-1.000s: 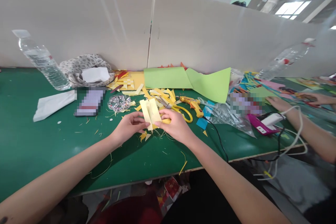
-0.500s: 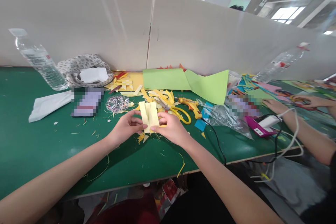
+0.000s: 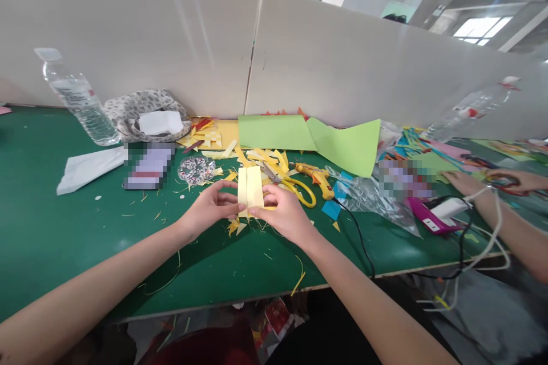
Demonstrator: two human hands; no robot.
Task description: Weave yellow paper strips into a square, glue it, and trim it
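A small folded piece of pale yellow paper [image 3: 252, 185] is held upright between my two hands, its two flaps meeting at a seam down the middle. My left hand [image 3: 216, 202] grips its lower left edge, thumb in front and fingers behind. On the other side my right hand [image 3: 280, 208] pinches the lower right edge in the same way. Just behind the paper lie yellow-handled scissors [image 3: 299, 189] among yellow paper scraps [image 3: 261, 155]. A yellow glue gun [image 3: 317, 178] rests to the right of the scissors.
Green sheets [image 3: 274, 132] lean near the white partition [image 3: 171, 40]. Left are a water bottle [image 3: 81, 100], a phone [image 3: 149, 168], a patterned cloth bag [image 3: 128, 108] and a round container [image 3: 197, 170]. At right, a magenta power strip [image 3: 430, 218] with cables lies near another person's arm [image 3: 500, 222].
The paper's two flaps, standing apart with a gap before, now lie flatter and meet at the middle. The whole view has shifted slightly, and both hands keep their grip.
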